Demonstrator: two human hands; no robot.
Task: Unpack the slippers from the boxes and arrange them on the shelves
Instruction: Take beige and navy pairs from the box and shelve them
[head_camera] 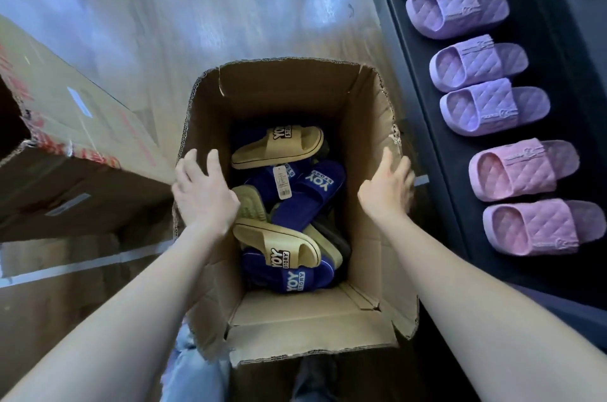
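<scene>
Slippers (289,204) lie in a loose heap at the bottom of an open cardboard box (289,89) on the floor (164,7).

Head view, looking straight down:
- Heap holds tan and blue slippers with "YOY STORY" on the straps. One tan slipper (279,147) lies on top at the far end. A blue slipper (312,194) lies across the middle, and a white price tag (282,183) sits just beside it. A second tan slipper (279,244) rests on another blue one (292,276) at the near end.
- Left hand (203,191) is over the left wall of the box, palm down, fingers spread and relaxed. It holds nothing.
- Right hand (387,188) is at the rim of the right wall, fingers straight and close together, slightly blurred. It holds nothing; contact with the cardboard cannot be told.
- Neither hand touches a slipper.
- Dark shelf (565,50) runs along the right side, just beside the box. Four purple slippers (476,64) stand on it in a row, side by side. Two pink slippers (522,170) continue the row at the near end.
- Second cardboard box (75,125) with red print lies on its side at left.
- Light blue jeans (193,368) show at the bottom edge.
</scene>
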